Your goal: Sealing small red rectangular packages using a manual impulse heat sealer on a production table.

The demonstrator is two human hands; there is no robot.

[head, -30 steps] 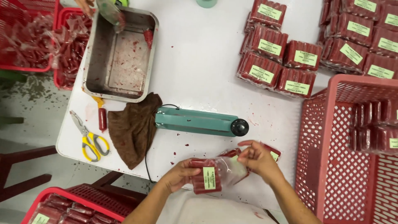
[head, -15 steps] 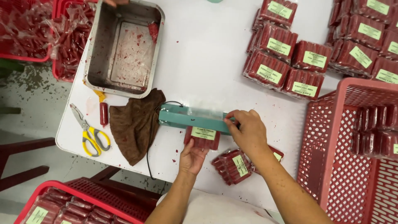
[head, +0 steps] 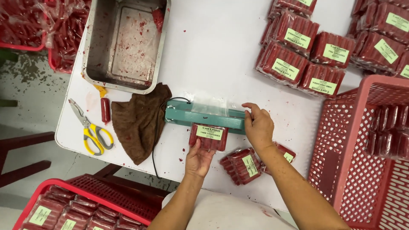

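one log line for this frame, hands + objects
left hand: holds sausage pack under sealer | right hand: presses green heat sealer bar | bag mouth in sealer | second pack on table

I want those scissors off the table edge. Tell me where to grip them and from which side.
Take the scissors by the yellow loop handles, coming from the near, front edge of the table. They lie flat with the handles toward that edge and the blades pointing away to the far left, so the handles come first. The brown cloth lies to their right, so a reach from the left or front looks clearer.
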